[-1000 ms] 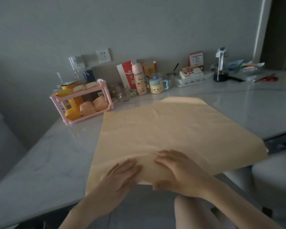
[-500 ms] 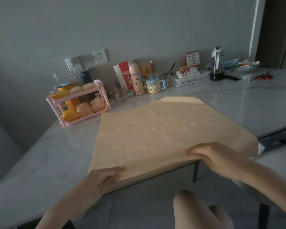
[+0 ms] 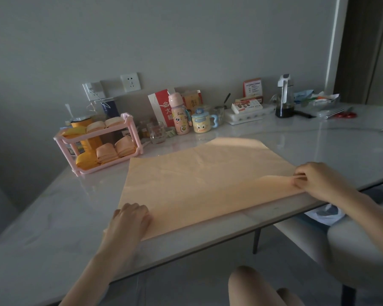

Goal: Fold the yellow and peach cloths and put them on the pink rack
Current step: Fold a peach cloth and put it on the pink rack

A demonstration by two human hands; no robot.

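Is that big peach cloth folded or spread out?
Spread out: the large peach cloth lies flat on the pale marble table; left hand and right hand grip its near corners.

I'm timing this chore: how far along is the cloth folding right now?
Done: several folded yellow and peach cloths sit on both shelves of the pink rack. In hand: one peach cloth lies spread flat on the table, the left hand holding its near-left corner and the right hand pinching its right corner, not yet folded. Left: fold it and rack it.
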